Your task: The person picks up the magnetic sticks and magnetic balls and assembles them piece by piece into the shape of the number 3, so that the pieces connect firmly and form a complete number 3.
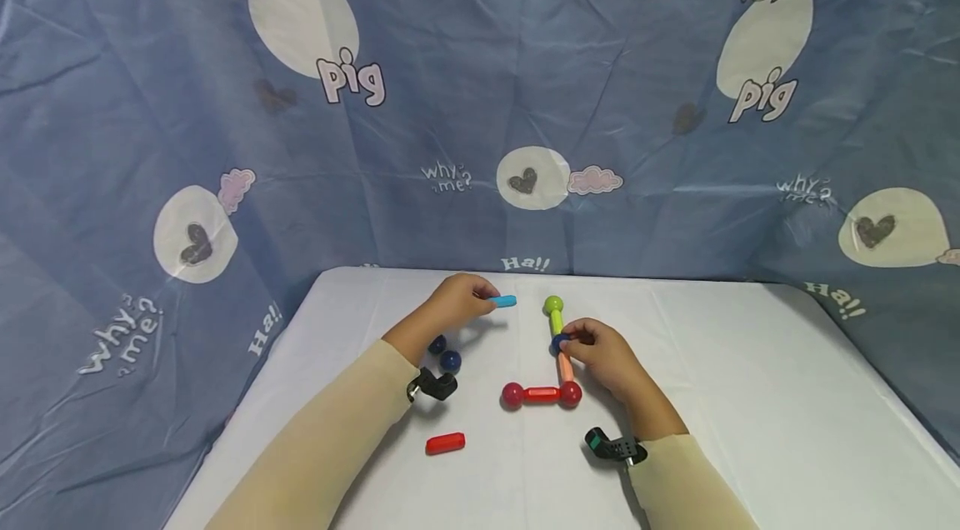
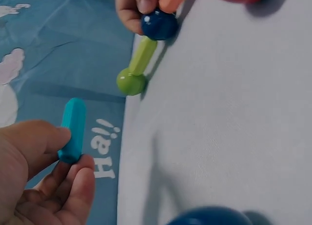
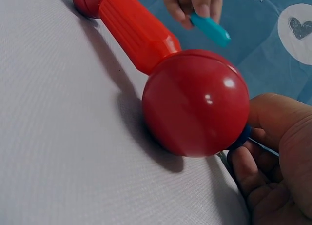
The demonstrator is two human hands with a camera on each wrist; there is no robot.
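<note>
Head looks forward, down; close wrist views share the blue stick (image 2: pixel 75 127).

Held rod (image 1: pixel 507 301) is showing turquoise | loose rod (image 1: pixel 446 443) is showing red | end ball (image 1: pixel 553 304) and adjoining rod (image 1: pixel 557 322) are showing lime | middle ball (image 2: pixel 161 26) is showing navy | corner ball (image 3: pixel 195 105) is showing crimson | worktop (image 1: pixel 750 363) is showing plain white | backdrop cloth (image 1: pixel 622 97) is showing blue, printed with grey pigs, pink clouds

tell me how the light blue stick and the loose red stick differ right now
The light blue stick is pinched by the left hand, while the loose red stick lies untouched on the white table. In the head view, the light blue stick is toward the far edge; the loose red stick is much nearer the camera. Both are short, and neither is joined to another piece.
</note>
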